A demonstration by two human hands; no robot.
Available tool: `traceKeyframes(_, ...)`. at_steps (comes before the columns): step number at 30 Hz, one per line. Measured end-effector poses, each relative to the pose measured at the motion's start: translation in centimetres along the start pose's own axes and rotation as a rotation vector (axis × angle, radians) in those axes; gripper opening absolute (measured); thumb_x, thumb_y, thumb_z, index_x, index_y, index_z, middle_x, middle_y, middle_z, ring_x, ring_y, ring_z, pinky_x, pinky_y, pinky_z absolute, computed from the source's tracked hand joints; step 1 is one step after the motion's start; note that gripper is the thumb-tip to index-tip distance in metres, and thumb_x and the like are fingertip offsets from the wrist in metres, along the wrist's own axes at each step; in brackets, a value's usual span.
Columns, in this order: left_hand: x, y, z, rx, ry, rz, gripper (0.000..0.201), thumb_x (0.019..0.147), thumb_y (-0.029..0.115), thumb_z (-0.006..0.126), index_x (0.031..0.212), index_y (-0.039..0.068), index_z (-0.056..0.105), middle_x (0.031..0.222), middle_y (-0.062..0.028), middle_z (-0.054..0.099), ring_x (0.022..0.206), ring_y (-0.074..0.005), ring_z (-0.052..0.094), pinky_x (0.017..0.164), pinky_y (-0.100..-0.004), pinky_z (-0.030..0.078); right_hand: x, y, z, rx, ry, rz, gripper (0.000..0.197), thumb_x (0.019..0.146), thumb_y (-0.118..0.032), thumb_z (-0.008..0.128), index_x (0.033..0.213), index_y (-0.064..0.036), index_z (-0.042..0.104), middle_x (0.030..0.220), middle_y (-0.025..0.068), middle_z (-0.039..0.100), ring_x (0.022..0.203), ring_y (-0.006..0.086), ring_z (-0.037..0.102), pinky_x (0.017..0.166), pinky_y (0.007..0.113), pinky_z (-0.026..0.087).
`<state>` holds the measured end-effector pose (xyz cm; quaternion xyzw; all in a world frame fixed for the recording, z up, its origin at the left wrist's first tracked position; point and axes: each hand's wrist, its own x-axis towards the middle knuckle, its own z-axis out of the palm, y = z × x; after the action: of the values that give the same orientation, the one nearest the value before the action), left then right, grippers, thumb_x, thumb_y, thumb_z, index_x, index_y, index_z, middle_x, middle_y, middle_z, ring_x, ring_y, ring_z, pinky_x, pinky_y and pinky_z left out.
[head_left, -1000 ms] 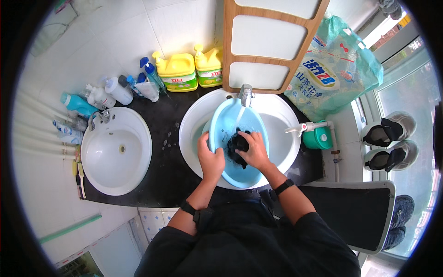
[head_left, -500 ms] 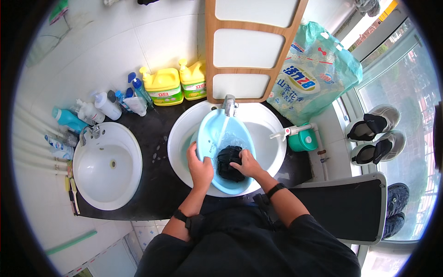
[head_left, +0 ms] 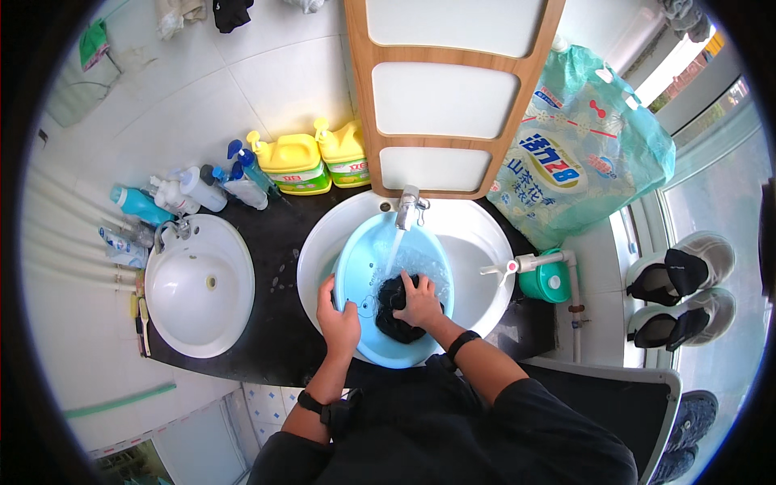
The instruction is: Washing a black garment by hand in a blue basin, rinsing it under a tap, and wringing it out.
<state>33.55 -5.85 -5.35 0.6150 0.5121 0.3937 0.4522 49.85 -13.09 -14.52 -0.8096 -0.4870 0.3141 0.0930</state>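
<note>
A light blue plastic basin (head_left: 353, 349) sits in the right-hand white sink (head_left: 315, 234), with water and suds inside. My left hand (head_left: 339, 327) grips its left rim, thumb on the inner side and fingers outside. Inside lies a bunched wet black cloth (head_left: 391, 304); its exact kind cannot be made out. Spread fingers of my right hand (head_left: 423, 305) rest on top of this cloth, pressing it against the basin. From the chrome faucet (head_left: 409, 208) a stream of water runs into the basin.
Yellow detergent jugs (head_left: 293, 162) and several bottles (head_left: 202, 190) line the wall behind the black counter (head_left: 275, 327). A second white sink (head_left: 187, 327) is at left. A white-handled pipe valve (head_left: 511, 267), green container (head_left: 553, 283) and large plastic bag (head_left: 566, 153) stand at right.
The basin has gone from tilted to flatter in the sink. My right hand has opened from gripping the black cloth to spread fingers on it. The view has shifted slightly.
</note>
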Motion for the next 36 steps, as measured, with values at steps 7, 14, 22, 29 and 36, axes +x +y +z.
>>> traceKeyframes(7, -0.2, 0.2, 0.0, -0.024, 0.024, -0.024, 0.047, 0.071, -0.010, 0.047, 0.118, -0.006, 0.051, 0.119, -0.0199, 0.057, 0.113, -0.0301, 0.056, 0.099, -0.0362, 0.040, 2.4, -1.1, -1.6, -0.008, -0.090, 0.058, 0.083, 0.065, -0.033, 0.081, 0.136, -0.0174, 0.041, 0.132, 0.0201, 0.035, 0.120, 0.0446, 0.039, 0.095, 0.052, 0.045)
traceKeyframes(14, -0.2, -0.4, 0.1, -0.047, 0.047, -0.040, 0.046, 0.073, -0.008, 0.048, 0.118, -0.005, 0.052, 0.118, -0.0199, 0.059, 0.112, -0.0296, 0.057, 0.098, -0.0355, 0.041, 3.4, 0.9, -2.1, 0.170, 0.097, -0.114, 0.055, 0.061, -0.023, 0.084, 0.108, -0.0081, 0.058, 0.107, 0.0177, 0.051, 0.102, 0.0403, 0.050, 0.091, 0.045, 0.044)
traceKeyframes(22, -0.1, -0.8, 0.0, -0.052, 0.040, -0.009, 0.047, 0.073, -0.007, 0.049, 0.120, -0.005, 0.051, 0.116, -0.0200, 0.060, 0.110, -0.0291, 0.058, 0.096, -0.0349, 0.043, -0.1, -1.2, -4.7, 0.377, 0.425, -0.309, 0.040, 0.067, -0.018, 0.079, 0.099, -0.0041, 0.061, 0.099, 0.0152, 0.051, 0.098, 0.0344, 0.052, 0.087, 0.039, 0.045)
traceKeyframes(29, 0.1, 4.2, -0.1, 0.692, -0.068, 0.327, 0.052, 0.076, 0.001, 0.058, 0.127, -0.002, 0.051, 0.141, -0.0205, 0.038, 0.130, -0.0380, 0.038, 0.104, -0.0504, 0.032, -2.7, -0.1, -3.5, -0.126, 0.381, -0.130, 0.058, 0.077, -0.035, 0.068, 0.128, -0.0105, 0.053, 0.138, 0.0234, 0.035, 0.128, 0.0407, 0.033, 0.105, 0.053, 0.030)
traceKeyframes(36, 0.6, 4.3, 0.7, 1.034, -0.290, 0.562, 0.042, 0.080, 0.017, 0.060, 0.118, -0.001, 0.061, 0.141, -0.0112, 0.044, 0.136, -0.0355, 0.031, 0.105, -0.0590, 0.027, 0.8, -0.2, -0.3, -0.072, 0.325, -0.180, 0.072, 0.078, -0.045, 0.067, 0.139, -0.0176, 0.041, 0.149, 0.0233, 0.021, 0.137, 0.0431, 0.020, 0.105, 0.062, 0.024)
